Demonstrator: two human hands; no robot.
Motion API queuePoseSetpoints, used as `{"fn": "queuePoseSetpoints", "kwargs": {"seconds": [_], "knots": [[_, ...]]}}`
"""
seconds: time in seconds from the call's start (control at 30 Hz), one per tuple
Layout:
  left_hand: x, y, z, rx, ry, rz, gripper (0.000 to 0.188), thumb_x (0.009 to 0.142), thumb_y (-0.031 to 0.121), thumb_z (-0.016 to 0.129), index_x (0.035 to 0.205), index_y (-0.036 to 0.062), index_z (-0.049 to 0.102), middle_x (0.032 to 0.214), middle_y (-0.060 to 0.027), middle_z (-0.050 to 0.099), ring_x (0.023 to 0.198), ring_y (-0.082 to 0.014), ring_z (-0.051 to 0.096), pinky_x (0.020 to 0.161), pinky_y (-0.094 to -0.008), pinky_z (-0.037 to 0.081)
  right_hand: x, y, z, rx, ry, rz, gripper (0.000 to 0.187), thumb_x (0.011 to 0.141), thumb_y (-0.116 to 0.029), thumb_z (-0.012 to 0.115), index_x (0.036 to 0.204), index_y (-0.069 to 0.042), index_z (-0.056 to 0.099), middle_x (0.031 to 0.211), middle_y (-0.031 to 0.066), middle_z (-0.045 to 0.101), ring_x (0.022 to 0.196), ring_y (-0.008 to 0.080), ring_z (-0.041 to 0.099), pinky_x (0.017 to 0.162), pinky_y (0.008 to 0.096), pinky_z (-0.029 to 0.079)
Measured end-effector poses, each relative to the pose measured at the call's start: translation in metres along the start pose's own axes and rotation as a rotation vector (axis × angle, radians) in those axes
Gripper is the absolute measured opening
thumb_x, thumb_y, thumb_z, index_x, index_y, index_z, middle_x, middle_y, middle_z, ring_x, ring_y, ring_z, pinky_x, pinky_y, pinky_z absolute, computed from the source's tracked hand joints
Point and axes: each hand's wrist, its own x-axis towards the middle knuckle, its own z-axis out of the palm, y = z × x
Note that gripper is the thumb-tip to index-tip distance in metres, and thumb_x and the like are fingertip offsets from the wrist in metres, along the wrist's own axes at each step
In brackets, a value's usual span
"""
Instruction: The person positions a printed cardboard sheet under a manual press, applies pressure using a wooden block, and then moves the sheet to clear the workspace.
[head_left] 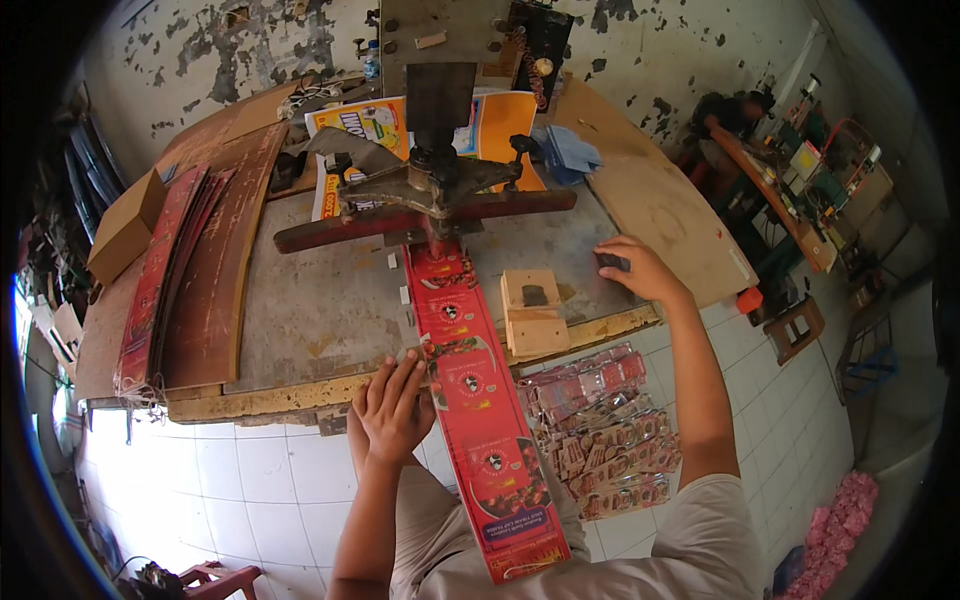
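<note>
One long red printed strip [468,390] runs from under the press [435,185] down past the tabletop's [325,300] front edge; left hand [393,403] at its left side, fingers slightly spread, contact hard to tell; right hand [645,270] farther out, fingers curled around a small dark block [613,262].

My feed's got the grey bench [320,320] with a red printed strip [472,385] poking past its front edge, tan blocks [537,333] near that edge.

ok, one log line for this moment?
left hand: at left edge of red strip; right hand: holding dark block; strip: far end under press, near end over lap; tan stack: right of strip
</note>
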Motion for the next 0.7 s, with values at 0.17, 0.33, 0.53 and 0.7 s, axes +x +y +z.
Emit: {"fn": "queuePoseSetpoints", "kwargs": {"seconds": [0.17,0.33,0.53,0.7], "knots": [[-0.002,0.001,0.003,-0.002,0.009,-0.007,0.047,0.095,0.024,0.072,0.141,0.0194,0.077,0.151,0.0033,0.073,0.143,-0.0199,0.062,0.117,-0.0423,0.035,0.006,-0.006,-0.014,-0.058,-0.094,0.026,0.044,0.097,-0.021,0.087,0.137,-0.005,0.078,0.139,0.0135,0.072,0.132,0.0336,0.067,0.115,0.0411,0.052],[-0.001,0.001,0.000,-0.008,0.001,0.001,0.047,0.094,0.024,0.072,0.141,0.0197,0.077,0.151,0.0034,0.073,0.142,-0.0201,0.063,0.117,-0.0422,0.035,-0.003,-0.010,-0.013,-0.153,-0.041,-0.125,0.041,0.098,-0.022,0.085,0.133,-0.002,0.078,0.130,0.0131,0.074,0.125,0.0349,0.070,0.109,0.0428,0.056],[0.000,0.002,-0.001,-0.044,-0.004,-0.014,0.051,0.091,0.017,0.075,0.142,0.0176,0.075,0.152,0.0008,0.073,0.142,-0.0237,0.063,0.119,-0.0446,0.035,-0.008,-0.009,-0.010,-0.255,-0.034,-0.221,0.035,0.102,-0.026,0.080,0.128,-0.001,0.078,0.125,0.0126,0.074,0.119,0.0343,0.070,0.104,0.0435,0.058],[0.002,0.007,-0.001,-0.082,-0.003,-0.025,0.054,0.088,0.013,0.077,0.142,0.0159,0.074,0.153,-0.0008,0.072,0.144,-0.0260,0.062,0.120,-0.0466,0.036,-0.010,0.000,-0.010,-0.295,-0.002,-0.282,0.031,0.104,-0.027,0.077,0.121,-0.001,0.079,0.114,0.0123,0.072,0.111,0.0347,0.070,0.096,0.0447,0.059]]}}
